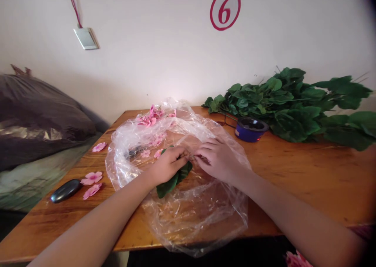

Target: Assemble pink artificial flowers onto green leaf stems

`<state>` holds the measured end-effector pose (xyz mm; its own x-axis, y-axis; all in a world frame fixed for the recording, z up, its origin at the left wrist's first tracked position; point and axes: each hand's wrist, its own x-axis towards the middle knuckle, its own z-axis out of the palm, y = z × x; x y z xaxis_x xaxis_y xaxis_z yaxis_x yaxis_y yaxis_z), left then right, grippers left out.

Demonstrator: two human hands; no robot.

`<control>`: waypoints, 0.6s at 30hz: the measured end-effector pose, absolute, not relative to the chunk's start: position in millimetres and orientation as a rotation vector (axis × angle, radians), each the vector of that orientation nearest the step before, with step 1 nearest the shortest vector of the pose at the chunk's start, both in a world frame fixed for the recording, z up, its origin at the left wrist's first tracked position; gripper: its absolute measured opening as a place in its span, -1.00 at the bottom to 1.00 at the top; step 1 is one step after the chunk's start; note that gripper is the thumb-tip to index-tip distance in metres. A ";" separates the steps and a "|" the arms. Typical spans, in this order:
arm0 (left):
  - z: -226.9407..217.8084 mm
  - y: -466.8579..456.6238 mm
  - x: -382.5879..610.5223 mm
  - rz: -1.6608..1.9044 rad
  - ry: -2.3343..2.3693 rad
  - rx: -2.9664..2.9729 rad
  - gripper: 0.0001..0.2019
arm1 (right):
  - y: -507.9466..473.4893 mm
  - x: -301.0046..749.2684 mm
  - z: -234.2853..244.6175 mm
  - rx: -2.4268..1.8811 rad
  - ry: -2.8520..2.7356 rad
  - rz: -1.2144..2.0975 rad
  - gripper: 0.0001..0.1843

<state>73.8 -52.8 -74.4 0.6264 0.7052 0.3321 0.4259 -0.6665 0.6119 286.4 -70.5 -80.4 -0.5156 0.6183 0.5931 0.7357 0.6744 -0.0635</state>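
My left hand (169, 164) is closed, pinching a sprig of green artificial leaves (169, 186) whose broad leaves hang below the fingers. A thin stem (192, 159) bridges the small gap between my two hands. My right hand (219, 159) has its fingers bent together at that stem's other end; the exact grip is partly hidden. Both hands are over a crumpled clear plastic bag (199, 216) spread on the wooden table (299, 188). Pink artificial blossoms (148, 120) lie on and in the bag, several close to my left hand.
A blue round pot (251, 130) with a lit red light stands right of the bag. Behind it lies a heap of green leaf branches (288, 102). Left are loose pink flowers (91, 177), a black oval object (66, 190) and, off the table, a large dark bag (38, 118).
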 end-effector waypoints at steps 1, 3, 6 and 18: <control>-75.1 -52.4 74.2 0.782 0.883 2.337 -0.84 | -70.5 286.5 -80.8 -1.041 -2.286 -0.261 -0.87; -77.0 -51.2 74.7 0.800 0.869 2.284 -0.85 | -70.8 286.4 -81.1 -1.040 -2.272 -0.261 -0.88; -80.5 -49.3 74.5 0.812 0.854 2.236 -0.85 | -71.7 286.5 -80.6 -1.029 -2.273 -0.234 -0.87; -83.3 -47.7 73.3 0.757 0.949 2.214 -0.77 | -73.7 288.4 -80.5 -1.037 -2.244 -0.224 -0.89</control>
